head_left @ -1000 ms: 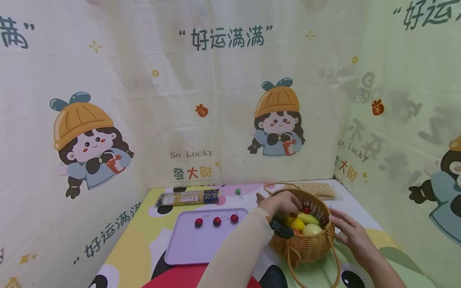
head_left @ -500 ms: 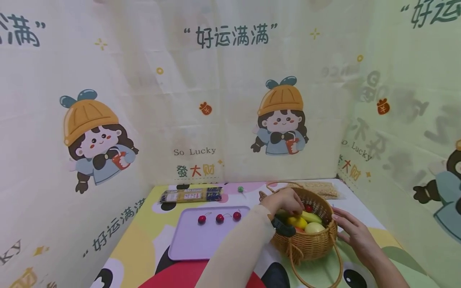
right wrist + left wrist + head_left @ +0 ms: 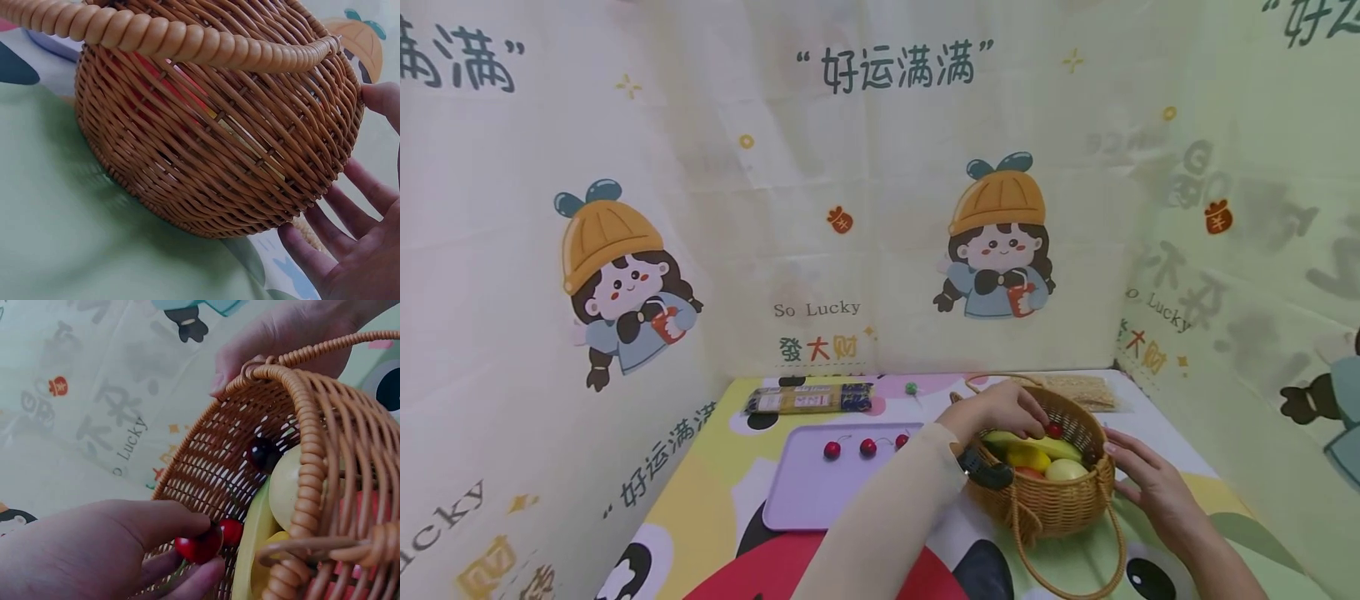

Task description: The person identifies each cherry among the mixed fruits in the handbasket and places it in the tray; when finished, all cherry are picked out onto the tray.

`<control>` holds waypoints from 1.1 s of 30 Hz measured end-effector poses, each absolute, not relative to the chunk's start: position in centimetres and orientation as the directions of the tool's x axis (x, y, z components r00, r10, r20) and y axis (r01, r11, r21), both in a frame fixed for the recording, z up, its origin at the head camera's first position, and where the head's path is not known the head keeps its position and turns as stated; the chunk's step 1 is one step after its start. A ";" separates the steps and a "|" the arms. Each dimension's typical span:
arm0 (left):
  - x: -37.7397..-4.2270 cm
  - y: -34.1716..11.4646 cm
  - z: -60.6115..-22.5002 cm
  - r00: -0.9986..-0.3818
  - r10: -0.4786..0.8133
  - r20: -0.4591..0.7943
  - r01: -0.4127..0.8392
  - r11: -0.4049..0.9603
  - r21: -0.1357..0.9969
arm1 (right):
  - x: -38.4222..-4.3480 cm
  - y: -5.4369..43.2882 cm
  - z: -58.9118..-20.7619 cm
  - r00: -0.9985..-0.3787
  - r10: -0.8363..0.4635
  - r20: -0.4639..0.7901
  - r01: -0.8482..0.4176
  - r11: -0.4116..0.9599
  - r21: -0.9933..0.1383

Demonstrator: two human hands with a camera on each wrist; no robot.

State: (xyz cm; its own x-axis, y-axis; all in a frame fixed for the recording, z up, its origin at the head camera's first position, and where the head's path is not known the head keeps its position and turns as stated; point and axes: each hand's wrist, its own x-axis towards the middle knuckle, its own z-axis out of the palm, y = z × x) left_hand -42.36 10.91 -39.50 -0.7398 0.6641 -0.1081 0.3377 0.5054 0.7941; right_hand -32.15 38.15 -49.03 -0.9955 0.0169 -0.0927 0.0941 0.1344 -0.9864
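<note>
Basket (image 3: 1060, 510) of brown wicker on the table (image 3: 700, 500), to the right of a purple tray (image 3: 808, 496), one corded handle hanging down its near side. Left hand (image 3: 1007, 408) reaches over the rim at the basket's left; its grip is a pinch, thumb and fingers on a red cherry (image 3: 200, 545), seen against the woven inner wall in the left wrist view. Whether that cherry touches the wall, cannot tell. Just behind it, a second red cherry (image 3: 232, 531); farther along the inside, a dark cherry (image 3: 262, 454) beside a pale round fruit (image 3: 1066, 470). Also in the basket: a banana (image 3: 1060, 450) lying across, a yellow fruit (image 3: 1028, 458) next to it, and a reddish fruit (image 3: 1028, 472) low at the near rim, mostly covered. Right hand (image 3: 1150, 479) at the basket's right side: grip loose, fingers extended and spread against the outer weave, thumb at the rim. Cream sleeve (image 3: 880, 517) on the left arm crosses in front of the tray's right part; black band (image 3: 988, 468) at that wrist. On the tray, three stemmed cherries (image 3: 868, 447) in a row along the far half, the rightmost close to the sleeve. Behind the tray, a long yellow-and-blue packet (image 3: 811, 398) and a small green ball (image 3: 912, 388) on a thin stick. Behind the basket, a clear bag (image 3: 1078, 392) of tan contents, partly hidden.
</note>
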 end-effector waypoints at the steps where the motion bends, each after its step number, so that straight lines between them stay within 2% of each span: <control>1: -42.3 10.8 -39.5 -0.737 0.669 -0.097 0.342 0.492 0.800 | -32.2 38.2 -49.0 -0.995 0.015 -0.094 0.095 0.134 -0.986; 6: -41.6 10.3 -39.0 -0.716 0.697 -0.036 0.369 0.423 0.828 | -32.3 38.4 -49.0 -0.996 0.009 -0.087 0.087 0.132 -0.987; 12: -40.7 9.1 -38.0 -0.727 0.686 0.003 0.337 0.353 0.873 | -32.4 38.4 -48.8 -0.997 -0.004 -0.075 0.074 0.122 -0.990; 19: -40.0 6.3 -37.1 -0.694 0.717 0.070 0.218 0.116 0.969 | -32.4 38.4 -48.5 -0.996 -0.009 -0.089 0.087 0.129 -0.988; 22: -39.7 5.2 -36.8 -0.695 0.710 0.114 0.215 0.055 0.975 | -32.4 38.5 -48.4 -0.997 -0.010 -0.077 0.076 0.121 -0.990; 33: -38.4 -0.2 -38.0 -0.790 0.587 0.177 0.223 0.007 0.975 | -32.5 38.4 -48.4 -0.996 -0.010 -0.088 0.086 0.111 -0.990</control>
